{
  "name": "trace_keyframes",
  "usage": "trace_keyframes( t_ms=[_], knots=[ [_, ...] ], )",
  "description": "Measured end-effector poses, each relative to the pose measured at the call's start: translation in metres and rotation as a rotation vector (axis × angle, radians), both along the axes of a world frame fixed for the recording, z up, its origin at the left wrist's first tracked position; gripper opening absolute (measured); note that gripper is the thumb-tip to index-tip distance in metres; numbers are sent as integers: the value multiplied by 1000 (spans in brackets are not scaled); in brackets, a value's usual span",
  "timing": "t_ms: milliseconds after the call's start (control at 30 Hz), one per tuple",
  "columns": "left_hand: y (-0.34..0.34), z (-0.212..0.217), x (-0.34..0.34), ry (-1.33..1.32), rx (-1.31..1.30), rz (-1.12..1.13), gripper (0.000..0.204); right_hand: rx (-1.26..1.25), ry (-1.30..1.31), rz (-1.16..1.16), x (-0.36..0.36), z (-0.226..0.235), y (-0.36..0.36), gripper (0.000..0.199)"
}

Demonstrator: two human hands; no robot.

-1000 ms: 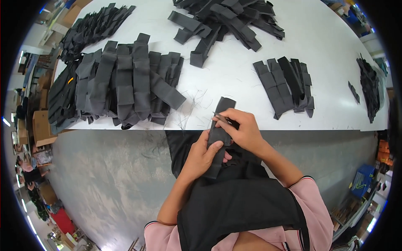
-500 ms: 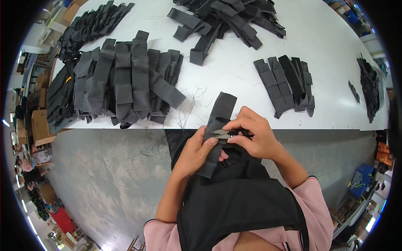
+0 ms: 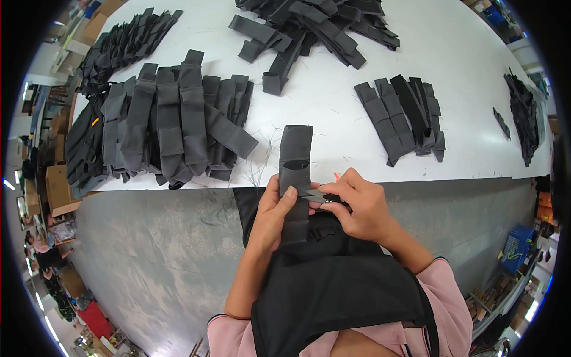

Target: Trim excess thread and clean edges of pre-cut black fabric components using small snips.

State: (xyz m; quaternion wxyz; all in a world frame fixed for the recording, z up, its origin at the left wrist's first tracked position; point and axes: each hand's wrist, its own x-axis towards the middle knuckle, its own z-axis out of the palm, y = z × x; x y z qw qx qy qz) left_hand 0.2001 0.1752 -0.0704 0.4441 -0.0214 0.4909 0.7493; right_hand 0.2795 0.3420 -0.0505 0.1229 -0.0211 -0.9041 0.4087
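A dark grey fabric strip (image 3: 295,144) with stitched folds stands lengthwise over the table's front edge. My left hand (image 3: 273,209) is closed on it, thumb on top and fingers beneath. One fold of the strip gapes like a small pocket above my thumb. My right hand (image 3: 358,204) grips a pair of thread snips (image 3: 314,195); their metal blades point left and meet the strip's right edge beside my left thumb. A small orange-red bit shows above my right fingers. Part of the snips is hidden in my right palm.
Overlapping grey strips (image 3: 191,122) lie on the white table (image 3: 324,110) at left, with loose thread ends beside them. A heap of strips (image 3: 321,24) is at the back, a small row (image 3: 404,119) at right, and a dark bundle (image 3: 523,119) at the far right.
The strip has swung from a rightward tilt to nearly upright, shifting left, and its fold now gapes. The snips have turned slightly, with their tips at the strip's right edge.
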Motion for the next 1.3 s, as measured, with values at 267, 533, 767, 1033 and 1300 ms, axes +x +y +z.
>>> trace_keyframes(
  t_ms=[267,533,767,1033,1300],
  knots=[
    [-3,-2,-1,6,29,-14,30,-409,-4,77,1,-2,12,25],
    [-1,1,1,-46,133,-17,34,69,184,-196,-11,-8,8,24],
    [-4,5,2,-118,167,-19,36,84,215,-169,-18,-11,8,25],
    [-6,5,3,-154,225,-31,35,215,281,-103,-19,-6,13,27],
    [-4,7,3,-74,156,-35,33,162,263,-149,-15,-6,11,23]
  ],
)
